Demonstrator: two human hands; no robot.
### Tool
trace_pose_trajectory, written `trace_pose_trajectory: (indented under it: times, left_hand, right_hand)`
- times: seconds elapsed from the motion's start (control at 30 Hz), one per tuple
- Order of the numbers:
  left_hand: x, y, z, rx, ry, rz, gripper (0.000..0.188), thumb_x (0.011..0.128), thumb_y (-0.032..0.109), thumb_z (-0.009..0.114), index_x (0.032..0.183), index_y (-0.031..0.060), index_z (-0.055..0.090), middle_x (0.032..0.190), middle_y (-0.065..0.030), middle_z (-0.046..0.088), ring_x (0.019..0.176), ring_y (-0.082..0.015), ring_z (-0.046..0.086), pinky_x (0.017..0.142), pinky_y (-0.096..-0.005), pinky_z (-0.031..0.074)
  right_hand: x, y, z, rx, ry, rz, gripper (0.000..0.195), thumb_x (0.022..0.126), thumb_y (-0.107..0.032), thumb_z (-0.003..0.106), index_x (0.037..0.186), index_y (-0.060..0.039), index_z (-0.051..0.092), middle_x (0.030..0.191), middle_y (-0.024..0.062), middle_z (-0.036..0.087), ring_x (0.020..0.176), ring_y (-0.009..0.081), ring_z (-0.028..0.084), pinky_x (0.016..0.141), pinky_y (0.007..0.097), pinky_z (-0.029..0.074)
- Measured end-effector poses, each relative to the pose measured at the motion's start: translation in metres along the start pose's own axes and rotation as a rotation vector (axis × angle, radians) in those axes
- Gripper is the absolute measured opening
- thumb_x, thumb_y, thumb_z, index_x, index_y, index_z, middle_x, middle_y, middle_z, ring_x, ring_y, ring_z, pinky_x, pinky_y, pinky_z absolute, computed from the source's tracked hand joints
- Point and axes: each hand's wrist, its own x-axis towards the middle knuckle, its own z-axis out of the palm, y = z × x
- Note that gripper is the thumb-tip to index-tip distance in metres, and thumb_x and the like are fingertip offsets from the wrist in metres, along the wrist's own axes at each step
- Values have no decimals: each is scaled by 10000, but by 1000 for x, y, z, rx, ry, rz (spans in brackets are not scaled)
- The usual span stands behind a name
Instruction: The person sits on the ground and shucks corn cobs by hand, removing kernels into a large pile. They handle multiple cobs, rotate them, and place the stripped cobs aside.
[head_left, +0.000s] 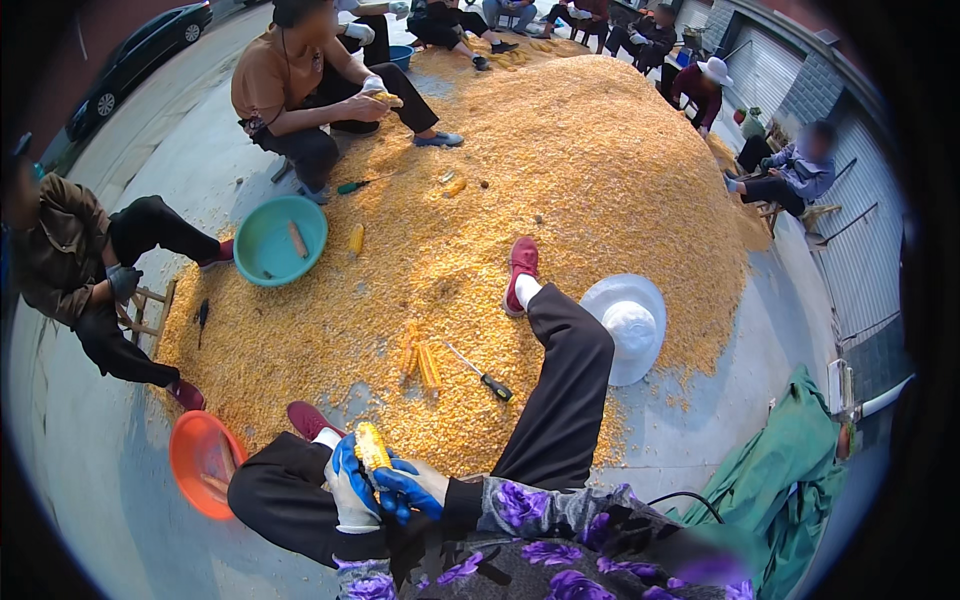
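A partly shelled corn cob (371, 448) is held upright between my gloved hands, low in the view. My left hand (352, 484), in a white glove with a blue coated palm, grips it from the left. From the right, my right hand (412, 484), gloved alike, closes on its lower part. Beyond my hands, several corn cobs (427, 369) lie together on the loose kernels. Beside them rests a screwdriver (495, 387) with a black and yellow handle. A great heap of corn kernels (585, 142) spreads past my outstretched legs.
An orange basin (180, 457) with bare cobs stands at my left; a green basin (247, 255) is farther off. A white sun hat (630, 322) lies right of my knee. Several people sit around the heap, one holding a cob (388, 99). Green cloth (780, 457) lies at right.
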Motion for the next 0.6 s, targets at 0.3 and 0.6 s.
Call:
trace_pose_trajectory:
  times: [0.3, 0.6]
  left_hand:
    - [-5, 6, 2, -208, -20, -343, 388, 912, 213, 594, 1224, 14, 478, 861, -120, 639, 713, -208, 646, 609, -278, 537]
    - [-9, 56, -23, -78, -136, -208, 366, 983, 347, 428, 1016, 17, 582, 715, -44, 584, 530, -100, 531, 468, -204, 404]
  right_hand:
    - [17, 23, -9, -137, 80, -64, 348, 897, -377, 626, 1053, -72, 569, 793, 4, 585, 606, 86, 533, 484, 220, 414]
    - [-13, -63, -17, -361, 136, -220, 388, 899, -266, 600, 1183, -10, 539, 836, 54, 587, 666, 102, 563, 611, 224, 467]
